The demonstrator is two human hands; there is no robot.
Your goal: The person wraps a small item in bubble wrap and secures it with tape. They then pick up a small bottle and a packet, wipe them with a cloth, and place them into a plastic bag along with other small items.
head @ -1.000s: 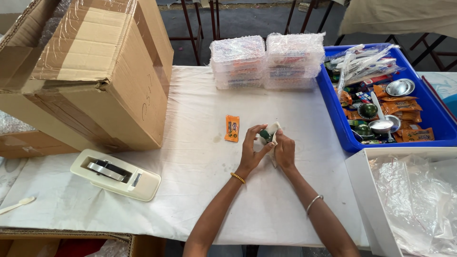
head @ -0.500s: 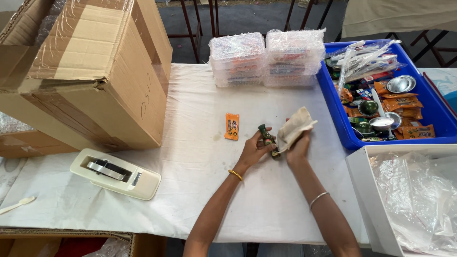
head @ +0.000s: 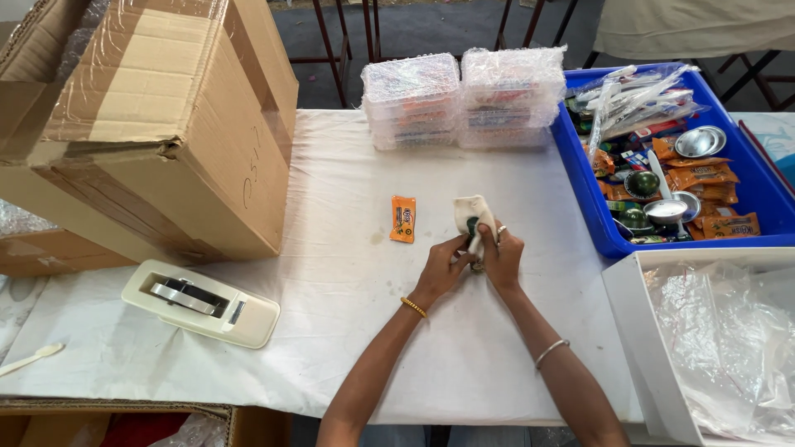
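My left hand [head: 445,265] and my right hand [head: 502,255] meet over the white table cloth [head: 348,331]. Between them they hold a small dark green object [head: 472,226] wrapped partly in a cream cloth [head: 474,212]. The cloth stands up above my fingers and covers most of the green object. A small orange sachet [head: 403,218] lies flat on the cloth just left of my hands, untouched. A gold bangle sits on my left wrist and a silver one on my right.
A large cardboard box [head: 166,124] fills the left side. A cream tape dispenser [head: 201,301] lies at front left. Two stacks of wrapped clear containers [head: 464,99] stand at the back. A blue crate [head: 592,207] of small items and a white bin [head: 629,331] with plastic sit right.
The cream cloth, spread out to the right half a second ago, is now folded upright around the green object. My hands have closed together again near the same spot.
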